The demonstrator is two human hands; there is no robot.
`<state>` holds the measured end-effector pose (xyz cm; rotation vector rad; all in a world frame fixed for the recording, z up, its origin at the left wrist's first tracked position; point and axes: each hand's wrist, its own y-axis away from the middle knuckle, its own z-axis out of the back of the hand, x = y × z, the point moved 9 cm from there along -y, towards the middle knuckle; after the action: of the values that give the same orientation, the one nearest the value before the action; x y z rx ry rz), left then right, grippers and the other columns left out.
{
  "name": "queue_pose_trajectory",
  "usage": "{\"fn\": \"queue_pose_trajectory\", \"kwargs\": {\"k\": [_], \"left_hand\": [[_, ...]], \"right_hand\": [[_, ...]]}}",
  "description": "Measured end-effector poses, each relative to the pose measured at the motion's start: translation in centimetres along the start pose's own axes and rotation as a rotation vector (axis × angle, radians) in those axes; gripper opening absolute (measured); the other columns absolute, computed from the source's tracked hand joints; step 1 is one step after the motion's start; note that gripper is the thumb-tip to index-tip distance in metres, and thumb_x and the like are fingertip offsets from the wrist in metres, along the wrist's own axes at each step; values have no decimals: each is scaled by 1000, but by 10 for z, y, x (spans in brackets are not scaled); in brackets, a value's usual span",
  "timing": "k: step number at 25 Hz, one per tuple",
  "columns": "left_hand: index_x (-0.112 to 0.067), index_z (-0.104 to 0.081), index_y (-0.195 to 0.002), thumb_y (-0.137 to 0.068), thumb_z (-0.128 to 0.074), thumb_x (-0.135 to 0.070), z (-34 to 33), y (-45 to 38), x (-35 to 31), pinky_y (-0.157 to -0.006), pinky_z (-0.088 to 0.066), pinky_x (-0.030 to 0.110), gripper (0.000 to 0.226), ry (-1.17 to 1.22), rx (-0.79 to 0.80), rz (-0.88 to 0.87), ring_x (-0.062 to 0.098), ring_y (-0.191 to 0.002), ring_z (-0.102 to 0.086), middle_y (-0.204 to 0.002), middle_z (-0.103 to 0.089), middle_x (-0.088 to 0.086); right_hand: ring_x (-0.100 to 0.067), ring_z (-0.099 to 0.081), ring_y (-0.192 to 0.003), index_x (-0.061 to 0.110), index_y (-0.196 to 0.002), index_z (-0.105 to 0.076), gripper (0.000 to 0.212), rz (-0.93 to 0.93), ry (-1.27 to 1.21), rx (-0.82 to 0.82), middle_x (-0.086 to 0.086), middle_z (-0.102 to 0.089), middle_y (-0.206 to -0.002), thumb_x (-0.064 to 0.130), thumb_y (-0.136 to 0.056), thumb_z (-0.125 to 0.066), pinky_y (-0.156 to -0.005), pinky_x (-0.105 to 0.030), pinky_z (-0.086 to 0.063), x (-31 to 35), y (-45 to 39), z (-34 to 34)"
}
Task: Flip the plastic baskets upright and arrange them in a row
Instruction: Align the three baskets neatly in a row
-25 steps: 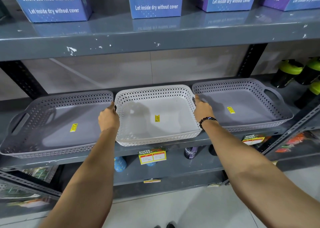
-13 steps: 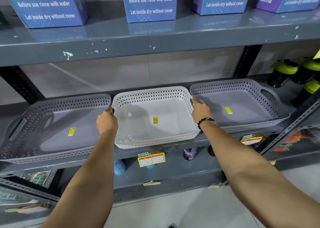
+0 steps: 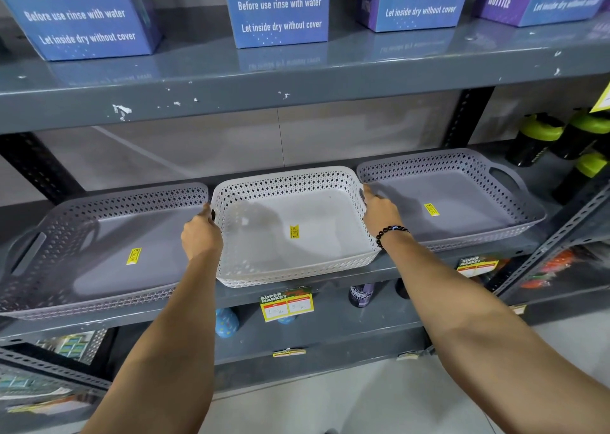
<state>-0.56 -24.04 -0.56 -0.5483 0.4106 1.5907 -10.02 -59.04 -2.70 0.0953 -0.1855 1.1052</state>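
Three shallow perforated plastic baskets stand upright side by side on the middle grey shelf. The white basket (image 3: pixel 297 182) is in the centre, with a yellow sticker on its floor. My left hand (image 3: pixel 201 235) grips its left handle and my right hand (image 3: pixel 379 214), with a dark bead bracelet at the wrist, grips its right handle. A grey basket (image 3: pixel 82 222) sits touching it on the left. Another grey basket (image 3: pixel 462 166) sits close on the right. The white basket's front edge overhangs the shelf lip slightly.
Blue and purple bottle boxes (image 3: pixel 277 7) line the upper shelf (image 3: pixel 297 90). Black bottles with green lids (image 3: pixel 541 136) stand at the right end of the basket shelf. A price tag (image 3: pixel 286 305) hangs on the shelf edge; small items fill the shelf below.
Both hands stay on the white basket's handles. The basket has barely shifted; the view has tilted down a little, so the shelves appear lower in the frame.
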Motion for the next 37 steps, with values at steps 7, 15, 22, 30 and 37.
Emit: {"fn": "queue_pose_trajectory", "kwargs": {"k": [7,15,22,30,37], "left_hand": [[-17,-50,-137,-96,-33,2,-1,-1,0,-77,-50,43,49,-8,-3,-4,43,-96,-62,-105,-66,30],[-17,-50,-137,-96,-33,2,-2,-2,3,-75,-48,42,49,5,-11,14,44,-95,-61,-105,-65,30],[-17,-50,-137,-96,-32,1,-4,-4,3,-74,-49,43,48,-8,-21,-8,44,-92,-62,-102,-65,31],[-17,-41,-143,-101,-32,-11,-5,-2,1,-81,-50,45,43,-69,8,-34,43,-103,-60,-120,-61,27],[-7,-22,-149,-102,-31,-29,2,25,-18,-112,-35,48,53,-152,38,-160,33,-142,-30,-158,-24,12]], "right_hand": [[-35,-64,-96,11,-151,-16,68,-30,-83,-1,-25,-65,-107,-10,-89,-36,-77,-39,-54,0,3,0],[-37,-63,-101,11,-151,-13,66,-72,-93,21,-26,-64,-110,-9,-91,-34,-83,-43,-54,0,1,0],[-37,-63,-102,10,-151,-12,66,-92,-104,26,-26,-64,-112,-8,-92,-34,-84,-43,-53,0,2,2],[-36,-64,-99,13,-152,-9,68,-87,-89,33,-25,-64,-110,-8,-93,-35,-80,-41,-54,1,2,1],[-37,-53,-120,5,-151,-7,58,-29,-60,-74,-24,-47,-137,23,-101,-31,-90,-42,-50,18,27,24]]}}
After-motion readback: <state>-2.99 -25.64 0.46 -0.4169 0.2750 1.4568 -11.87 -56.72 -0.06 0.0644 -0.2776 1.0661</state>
